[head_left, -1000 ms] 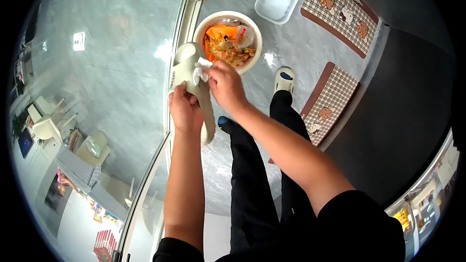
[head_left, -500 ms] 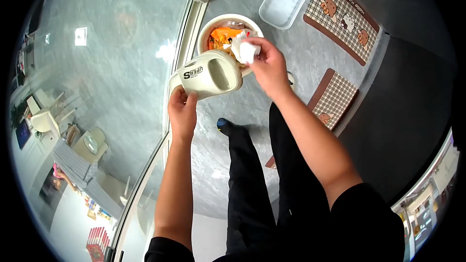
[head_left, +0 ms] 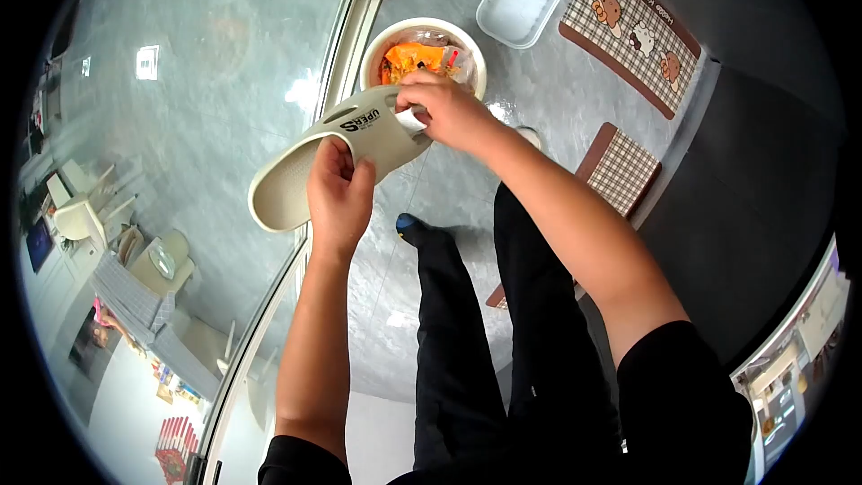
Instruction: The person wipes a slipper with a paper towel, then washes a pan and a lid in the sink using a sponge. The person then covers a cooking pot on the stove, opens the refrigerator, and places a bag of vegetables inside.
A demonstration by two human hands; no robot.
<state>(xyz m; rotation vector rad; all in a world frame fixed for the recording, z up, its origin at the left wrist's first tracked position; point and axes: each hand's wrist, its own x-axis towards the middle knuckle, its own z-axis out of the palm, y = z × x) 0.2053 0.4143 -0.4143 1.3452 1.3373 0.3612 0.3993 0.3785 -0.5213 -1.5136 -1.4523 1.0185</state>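
A beige slipper (head_left: 382, 130) with dark lettering is in my left hand (head_left: 341, 189), whose fingers reach into its foot opening and grip the upper. The heel end points to the lower left. At the toe end, my right hand (head_left: 444, 108) pinches a white tissue (head_left: 413, 119) against the slipper. Part of the tissue is hidden behind my fingers. Just beyond both hands stands a round white bin (head_left: 479, 47), holding an orange wrapper (head_left: 417, 57) and other litter.
A clear plastic tub (head_left: 521, 0) lies on the grey floor beside two checked mats (head_left: 633, 31). A sliding glass door frame (head_left: 337, 90) runs along the left. My socked foot (head_left: 413, 229) is below the slipper, and another pale shoe (head_left: 530, 136) shows partly behind my right arm.
The slipper has turned and shifted left and down, so its foot opening now shows. My right hand has moved from above the bin to the slipper's toe with the tissue.
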